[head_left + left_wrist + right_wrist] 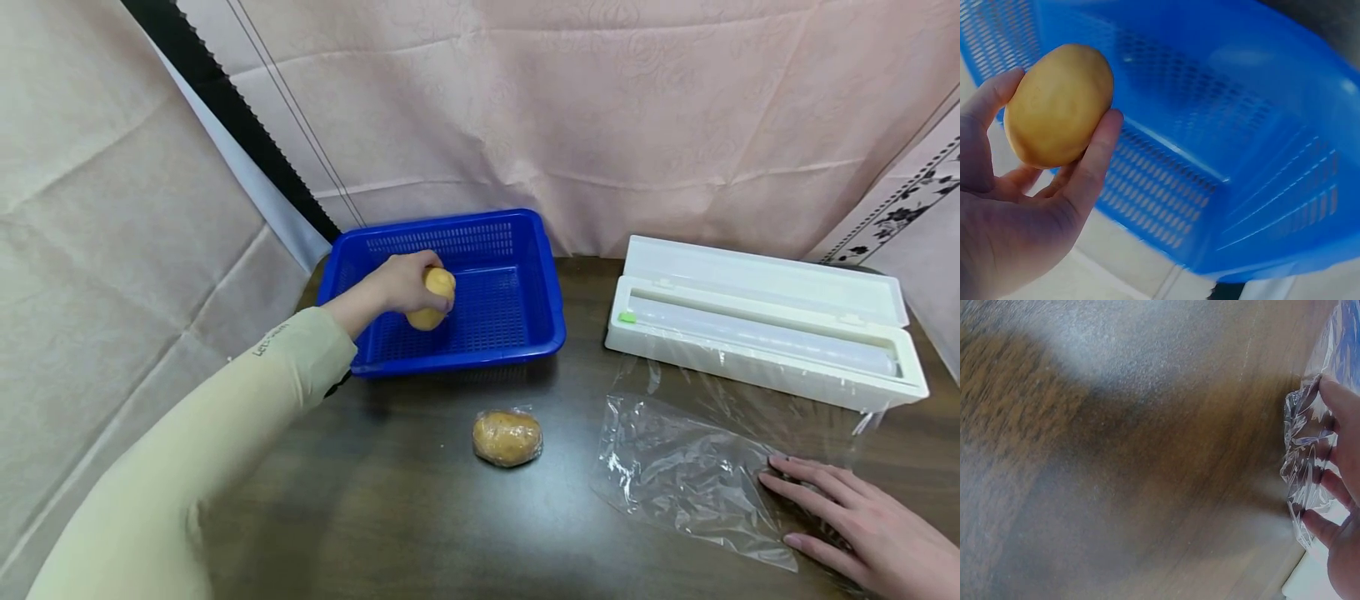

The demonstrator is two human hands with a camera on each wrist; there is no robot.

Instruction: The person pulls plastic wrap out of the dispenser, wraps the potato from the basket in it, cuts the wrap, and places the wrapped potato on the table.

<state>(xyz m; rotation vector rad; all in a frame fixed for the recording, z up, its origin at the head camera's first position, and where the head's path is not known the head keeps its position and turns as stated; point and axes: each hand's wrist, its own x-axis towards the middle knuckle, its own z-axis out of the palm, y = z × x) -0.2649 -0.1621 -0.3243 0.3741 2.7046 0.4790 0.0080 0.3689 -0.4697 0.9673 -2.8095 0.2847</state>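
Observation:
In the head view my left hand (403, 285) grips a bare yellow potato (429, 315) above the floor of a blue plastic basket (465, 361). The left wrist view shows the thumb and fingers curled round this potato (1060, 103). A second potato (507, 440), wrapped in clear film, lies on the table in front of the basket. At the lower right my right hand (873, 525) rests on a crumpled sheet of cling film (686, 475), its fingers spread and fairly straight. The right wrist view has the fingertips touching the film's (1300, 444) crinkled edge.
A white cling film dispenser box (757, 367) stands at the back right, lid (765, 275) up, a roll (757, 333) inside. Film trails from its front onto the dark wooden table (375, 517). Pale curtains (600, 108) hang behind and at the left.

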